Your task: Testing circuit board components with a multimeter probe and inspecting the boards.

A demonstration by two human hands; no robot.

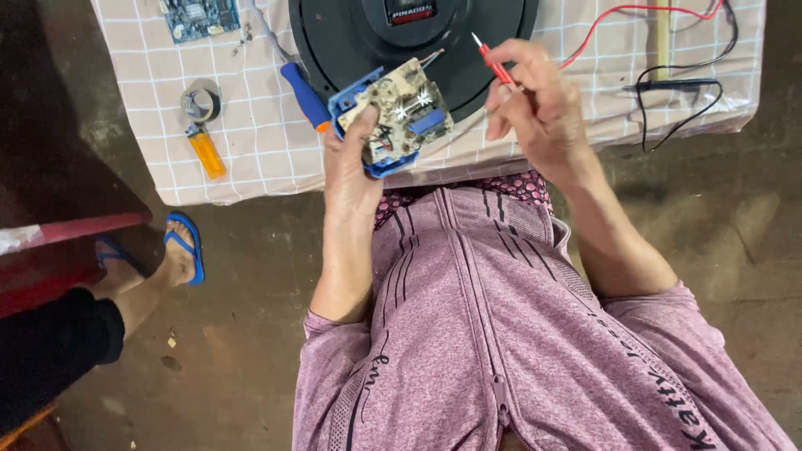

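Above the table (251, 159), left hand (349, 171) grips a circuit board (399, 117) (blue-framed); right hand (539, 104) pinches a red probe (493, 60).

I see a small circuit board (401, 113) set in a blue plastic frame, gripped in my left hand (351, 171) above the table edge. Its beige face is turned up and tilted, showing shiny solder spots and a blue part at its 4 o'clock corner. My right hand (539, 108), at 3 o'clock from the board, pinches a thin red test probe (494, 63), its metal tip pointing toward 11 o'clock, clear of the board. A red wire (635, 12) runs off toward 2 o'clock.
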